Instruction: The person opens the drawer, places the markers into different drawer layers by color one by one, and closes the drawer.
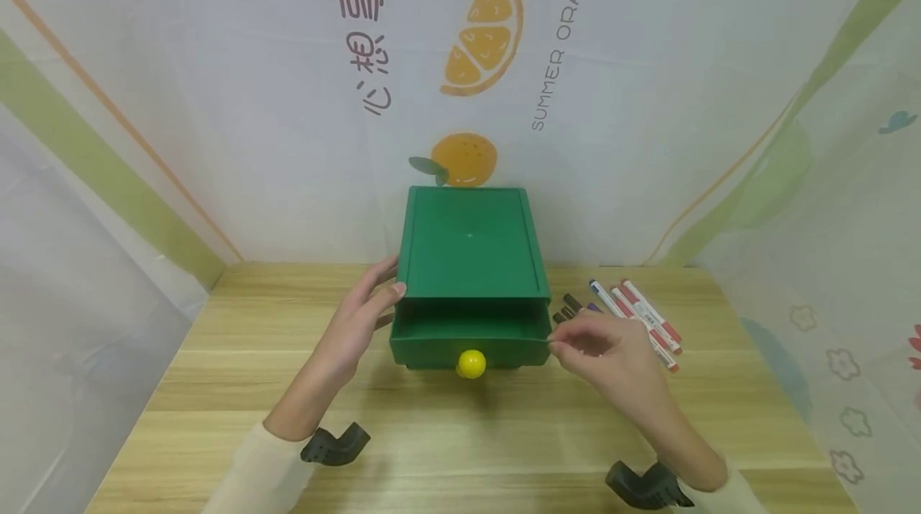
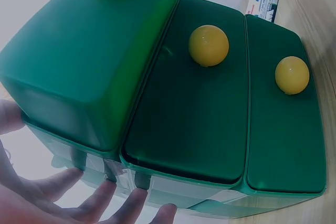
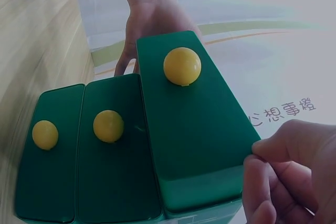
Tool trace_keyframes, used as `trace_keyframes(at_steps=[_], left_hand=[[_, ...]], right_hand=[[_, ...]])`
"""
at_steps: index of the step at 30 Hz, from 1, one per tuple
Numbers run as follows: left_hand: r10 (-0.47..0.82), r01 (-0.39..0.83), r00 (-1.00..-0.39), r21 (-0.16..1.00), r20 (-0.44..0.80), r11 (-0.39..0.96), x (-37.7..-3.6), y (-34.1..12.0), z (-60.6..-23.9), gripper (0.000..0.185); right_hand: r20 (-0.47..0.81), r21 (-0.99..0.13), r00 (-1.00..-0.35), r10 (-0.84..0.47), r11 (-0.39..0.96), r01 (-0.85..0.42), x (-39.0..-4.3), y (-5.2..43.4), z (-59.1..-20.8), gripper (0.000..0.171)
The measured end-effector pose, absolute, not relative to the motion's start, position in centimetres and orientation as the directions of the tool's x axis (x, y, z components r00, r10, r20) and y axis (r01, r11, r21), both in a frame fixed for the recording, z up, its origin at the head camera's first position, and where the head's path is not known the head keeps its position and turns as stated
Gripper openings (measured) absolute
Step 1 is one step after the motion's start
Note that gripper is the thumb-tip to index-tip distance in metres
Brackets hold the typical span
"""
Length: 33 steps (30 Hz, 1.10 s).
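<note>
A green drawer cabinet stands on the wooden table, its top drawer pulled partway out. The inside of that drawer looks bare where it shows, and a yellow knob sits on its front. Against the cabinet's left side rests my left hand, fingers extended along the wall and thumb at the front edge. At the drawer's right front corner, the thumb and index finger of my right hand pinch the rim. Below, the middle drawer and bottom drawer are closed, each with a yellow knob.
Several markers with red, blue and dark caps lie to the right of the cabinet, partly behind my right hand. A white curtain printed with oranges and lettering hangs close behind the cabinet. Wooden tabletop extends in front.
</note>
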<state>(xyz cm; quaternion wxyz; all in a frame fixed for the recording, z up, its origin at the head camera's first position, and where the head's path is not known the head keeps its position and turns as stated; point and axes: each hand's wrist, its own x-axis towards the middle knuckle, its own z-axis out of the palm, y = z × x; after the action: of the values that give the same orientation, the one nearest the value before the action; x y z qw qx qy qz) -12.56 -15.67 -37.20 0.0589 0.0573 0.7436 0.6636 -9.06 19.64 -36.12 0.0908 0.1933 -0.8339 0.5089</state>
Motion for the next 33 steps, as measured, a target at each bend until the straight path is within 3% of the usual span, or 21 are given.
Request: trace_keyframes(at_steps=[33], left_hand=[[0.171, 0.016, -0.985, 0.994, -0.003, 0.11, -12.5, -15.8, -37.3, 0.065]], right_hand=[[0.443, -0.738, -0.795, -0.415, 0.334, -0.586, -5.7, 20.9, -35.5, 0.036]])
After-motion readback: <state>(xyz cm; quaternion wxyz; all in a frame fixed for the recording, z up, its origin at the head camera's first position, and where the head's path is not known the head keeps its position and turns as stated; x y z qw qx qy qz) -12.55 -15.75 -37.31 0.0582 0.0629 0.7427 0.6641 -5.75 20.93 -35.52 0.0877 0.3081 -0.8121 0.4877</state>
